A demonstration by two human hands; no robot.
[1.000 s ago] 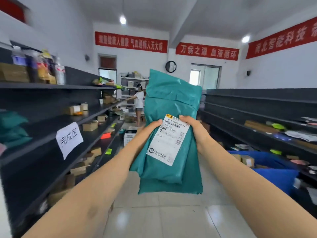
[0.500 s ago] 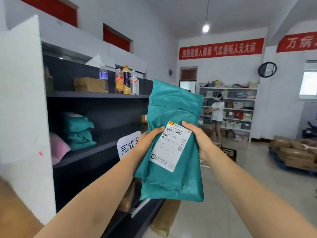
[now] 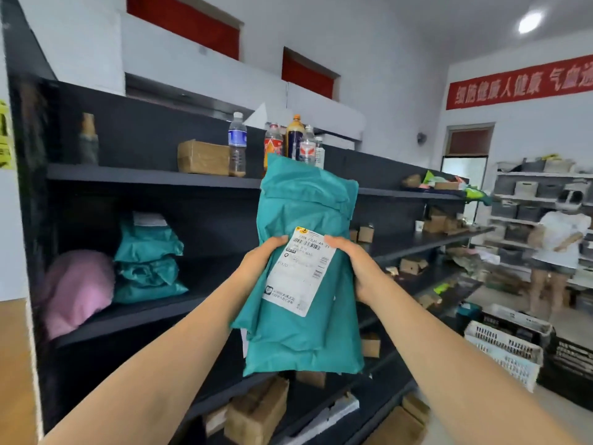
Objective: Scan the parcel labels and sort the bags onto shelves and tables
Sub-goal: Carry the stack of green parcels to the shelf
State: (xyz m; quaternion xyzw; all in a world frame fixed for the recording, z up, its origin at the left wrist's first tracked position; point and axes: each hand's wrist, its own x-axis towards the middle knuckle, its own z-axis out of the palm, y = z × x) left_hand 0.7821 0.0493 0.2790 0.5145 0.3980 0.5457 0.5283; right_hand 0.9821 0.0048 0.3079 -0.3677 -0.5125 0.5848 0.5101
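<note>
Fingers (image 3: 276, 241) of both hands curl round the teal bag (image 3: 301, 342) at its side edges. Left hand (image 3: 258, 263) and right hand (image 3: 357, 266) grip it upright, label (image 3: 300, 271) toward us, in the air before the dark shelf (image 3: 160, 311) with the stacked parcels (image 3: 147, 261) and pink bag (image 3: 77, 287). Label print is too blurred for us to read. Risk we see: the slick soft bag sags and slips mid-reach, or gets misshelved.

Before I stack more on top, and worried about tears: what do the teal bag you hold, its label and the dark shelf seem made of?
The teal bag looks like thin plastic film: soft sheen, wrinkles and folds. The label is a white paper sticker, matte, with printed barcodes. The shelf is dark and matte with thin straight edges, possibly painted metal.
</note>
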